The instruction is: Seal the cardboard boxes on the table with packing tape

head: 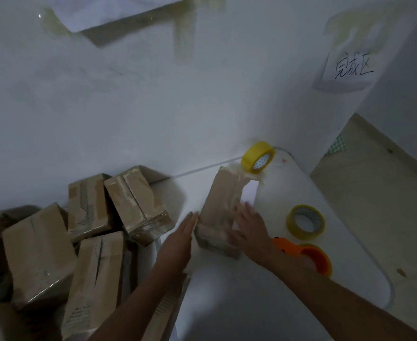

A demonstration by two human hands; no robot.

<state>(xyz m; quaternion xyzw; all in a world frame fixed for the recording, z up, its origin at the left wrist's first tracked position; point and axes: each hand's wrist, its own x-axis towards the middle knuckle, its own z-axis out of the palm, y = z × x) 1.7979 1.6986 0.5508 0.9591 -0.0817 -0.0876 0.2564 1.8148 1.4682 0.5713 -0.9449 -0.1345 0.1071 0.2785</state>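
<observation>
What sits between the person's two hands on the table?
In the head view, a single cardboard box lies between the left hand and the right hand, both pressing flat against it.

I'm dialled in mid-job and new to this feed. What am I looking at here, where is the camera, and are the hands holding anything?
There is one picture, from a camera worn on a person's head, looking down at their bare hands. The left hand lies flat against the side of a cardboard box on the white table; the right hand presses on its top. Neither grips anything. Nearby lie a yellow tape roll standing by the wall, a second roll lying flat, and an orange tape dispenser. More boxes are piled at the left.
</observation>
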